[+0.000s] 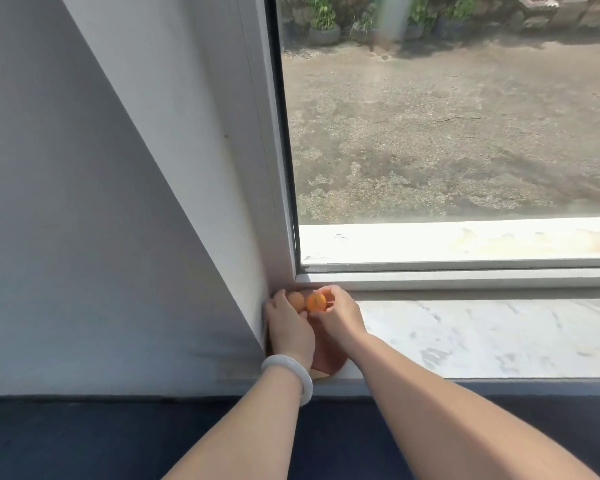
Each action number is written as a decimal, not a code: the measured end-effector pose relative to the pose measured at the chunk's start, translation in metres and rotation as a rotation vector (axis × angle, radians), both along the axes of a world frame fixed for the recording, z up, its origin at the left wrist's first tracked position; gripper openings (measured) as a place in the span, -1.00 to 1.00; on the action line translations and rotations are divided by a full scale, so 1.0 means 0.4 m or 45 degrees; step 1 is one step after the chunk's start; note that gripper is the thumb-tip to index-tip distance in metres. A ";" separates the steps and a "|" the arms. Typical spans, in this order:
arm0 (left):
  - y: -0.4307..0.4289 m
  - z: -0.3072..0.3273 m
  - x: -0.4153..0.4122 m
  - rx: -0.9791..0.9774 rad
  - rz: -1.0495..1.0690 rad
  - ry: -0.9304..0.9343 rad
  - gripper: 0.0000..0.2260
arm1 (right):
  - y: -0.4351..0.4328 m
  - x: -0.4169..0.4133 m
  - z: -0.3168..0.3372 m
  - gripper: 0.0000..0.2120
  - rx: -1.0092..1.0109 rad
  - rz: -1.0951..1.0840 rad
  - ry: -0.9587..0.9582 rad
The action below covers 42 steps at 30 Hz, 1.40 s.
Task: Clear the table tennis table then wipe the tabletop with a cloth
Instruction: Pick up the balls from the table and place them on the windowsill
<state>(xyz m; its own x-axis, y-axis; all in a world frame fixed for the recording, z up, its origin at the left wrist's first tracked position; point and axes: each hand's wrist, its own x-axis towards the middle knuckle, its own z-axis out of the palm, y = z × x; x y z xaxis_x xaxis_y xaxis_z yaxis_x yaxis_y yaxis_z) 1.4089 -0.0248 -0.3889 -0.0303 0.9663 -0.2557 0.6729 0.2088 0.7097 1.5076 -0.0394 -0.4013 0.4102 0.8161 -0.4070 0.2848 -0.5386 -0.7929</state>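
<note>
Orange ball (316, 301) pinched by right hand (340, 318), paler ball (296, 301) gripped by left hand (288, 329); both should be released gently on the paddle (329, 359), wedged against the wall (118, 237).

Bright daylight through window (458, 133); glare on sill (465, 334) — soft, wide-angle bowing

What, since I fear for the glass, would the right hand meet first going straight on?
Probably the window frame, at its corner, just beyond the orange ball the right hand pinches; depth unclear.
</note>
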 end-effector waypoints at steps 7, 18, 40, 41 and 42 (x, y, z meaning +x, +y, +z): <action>-0.021 -0.014 -0.017 -0.106 0.162 -0.285 -0.45 | 0.035 -0.034 -0.017 -0.55 -0.077 0.035 -0.102; -0.027 -0.006 -0.033 -0.121 0.150 -0.415 -0.42 | 0.030 -0.071 0.009 -0.58 0.049 -0.014 0.101; -0.035 -0.015 -0.053 -0.168 0.149 -0.495 -0.45 | 0.010 -0.066 0.006 -0.61 -0.012 -0.102 0.023; -0.036 -0.016 -0.052 -0.173 0.151 -0.500 -0.46 | 0.009 -0.064 0.007 -0.61 -0.017 -0.107 0.037; -0.037 -0.016 -0.051 -0.177 0.153 -0.506 -0.46 | 0.008 -0.063 0.007 -0.59 -0.016 -0.105 0.042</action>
